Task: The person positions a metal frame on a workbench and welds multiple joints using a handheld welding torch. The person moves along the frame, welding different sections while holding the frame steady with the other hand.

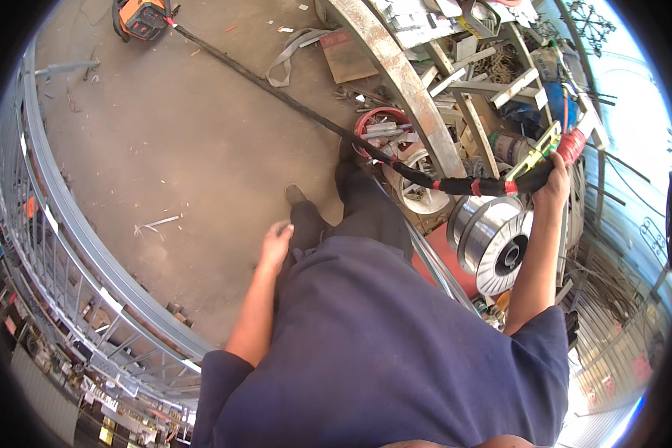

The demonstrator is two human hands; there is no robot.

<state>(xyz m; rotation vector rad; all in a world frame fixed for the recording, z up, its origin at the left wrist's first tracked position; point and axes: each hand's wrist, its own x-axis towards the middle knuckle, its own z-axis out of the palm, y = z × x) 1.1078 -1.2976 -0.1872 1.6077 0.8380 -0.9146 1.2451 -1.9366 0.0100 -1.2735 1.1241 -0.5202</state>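
My right hand (554,184), raised at the right, is closed around a thick black cable (306,113) banded with red tape. Just above that hand, a red-wrapped section (573,146) sits beside a yellow-green strip (534,158). From there the cable sags left, passes over my legs and runs across the floor to an orange and black machine (143,18) at the far left. My left hand (276,240) hangs by my left thigh, slightly blurred. Its fingers are loosely bent and apart, with nothing visible in them. Below my right hand are metal wire spools (493,243).
A red bucket (381,119) and a pale bucket (418,187) of scrap stand by my right leg. Beyond them, a rusty steel beam (399,71) edges a cluttered rack (493,97). Long grey metal framing (75,216) curves along the left. Metal offcuts (158,224) lie on the floor.
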